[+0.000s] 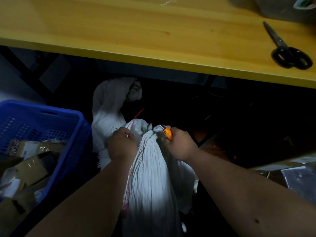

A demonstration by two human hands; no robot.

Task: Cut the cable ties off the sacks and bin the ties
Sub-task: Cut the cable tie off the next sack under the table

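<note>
A white woven sack (150, 171) stands between my arms on the dark floor below the table, its neck gathered at the top. My left hand (121, 145) grips the neck on its left side, beside a thin red tie (138, 113) that sticks up from the bunched top. My right hand (178, 145) holds an orange-handled cutter (167, 131) with its small tip against the right side of the neck. A second white sack (109, 106) lies behind, its top loose.
A yellow wooden table (136, 31) spans the top, with black scissors (287, 50) on its right end. A blue plastic crate (42, 134) with cardboard boxes stands to the left. Dim boxes and shiny packets sit at the lower right.
</note>
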